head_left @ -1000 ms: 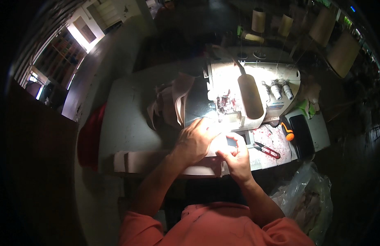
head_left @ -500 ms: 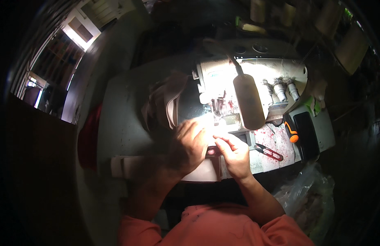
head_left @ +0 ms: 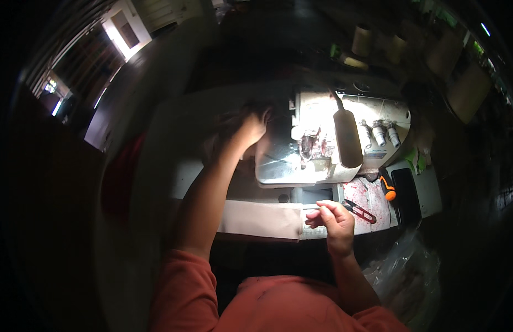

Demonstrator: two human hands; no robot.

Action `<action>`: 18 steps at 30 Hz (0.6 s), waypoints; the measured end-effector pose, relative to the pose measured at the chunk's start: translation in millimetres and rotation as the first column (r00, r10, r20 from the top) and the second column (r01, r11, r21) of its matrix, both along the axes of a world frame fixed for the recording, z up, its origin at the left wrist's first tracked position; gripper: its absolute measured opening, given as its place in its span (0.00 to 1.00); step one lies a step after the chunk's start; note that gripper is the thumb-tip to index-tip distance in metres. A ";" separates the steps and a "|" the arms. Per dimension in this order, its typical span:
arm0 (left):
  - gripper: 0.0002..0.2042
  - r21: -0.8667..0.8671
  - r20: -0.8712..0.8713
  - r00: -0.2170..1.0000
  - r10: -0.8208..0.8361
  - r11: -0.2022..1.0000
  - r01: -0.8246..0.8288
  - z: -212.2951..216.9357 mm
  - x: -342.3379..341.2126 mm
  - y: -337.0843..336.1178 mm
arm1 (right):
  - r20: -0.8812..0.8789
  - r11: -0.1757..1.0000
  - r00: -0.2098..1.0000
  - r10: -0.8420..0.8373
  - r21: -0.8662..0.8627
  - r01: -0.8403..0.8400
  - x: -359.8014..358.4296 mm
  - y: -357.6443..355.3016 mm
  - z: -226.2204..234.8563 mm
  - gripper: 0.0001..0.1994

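Observation:
My left hand [head_left: 254, 126] reaches far out over the table, beside dim, pale fabric pieces [head_left: 226, 130] left of a lit sewing machine [head_left: 372, 113]. Shadow and blur hide its fingertips, so I cannot tell whether they grip the fabric. Close to the table's front edge, my right hand [head_left: 337, 224] is closed, thumb and forefinger pinched together. Whatever is between them, if anything, is too small to name. A stack of beige-pink fabric [head_left: 262, 218] lies just left of that hand. Thread snips [head_left: 360, 212] with red and black handles lie to its right.
An elongated lamp head [head_left: 348, 138] hangs in front of the machine. At the right lie an orange and black tool [head_left: 387, 187] and a dark phone [head_left: 406, 193]. A clear plastic bag [head_left: 408, 271] hangs below the table's edge. Thread cones [head_left: 361, 40] stand at the back.
Both hands were together in front of the machine. The left has moved away to the far left fabric pieces; the right has drawn back nearer and slightly right. The view has shifted slightly.

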State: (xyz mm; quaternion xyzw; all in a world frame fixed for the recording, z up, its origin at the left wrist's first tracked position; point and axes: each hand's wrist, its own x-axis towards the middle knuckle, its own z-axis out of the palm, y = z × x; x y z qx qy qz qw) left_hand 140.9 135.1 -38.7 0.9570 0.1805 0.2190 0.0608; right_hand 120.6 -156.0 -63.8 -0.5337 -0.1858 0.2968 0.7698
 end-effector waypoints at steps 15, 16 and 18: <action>0.05 -0.383 0.268 0.952 -0.151 0.890 0.249 -32.7 -132.9 -165.3 | 0.104 0.989 0.991 0.083 -0.131 -0.069 -1.9 -18.0 5.7 0.08; 0.05 -0.449 0.335 0.932 -0.143 0.845 0.291 -34.0 -134.7 -161.8 | 0.022 0.973 0.986 0.163 -0.170 -0.157 0.5 -13.2 5.7 0.08; 0.06 -0.547 0.390 0.917 -0.086 0.779 0.306 -35.6 -139.9 -161.5 | 0.081 0.879 0.927 0.367 -0.356 -0.317 -10.9 8.1 24.2 0.08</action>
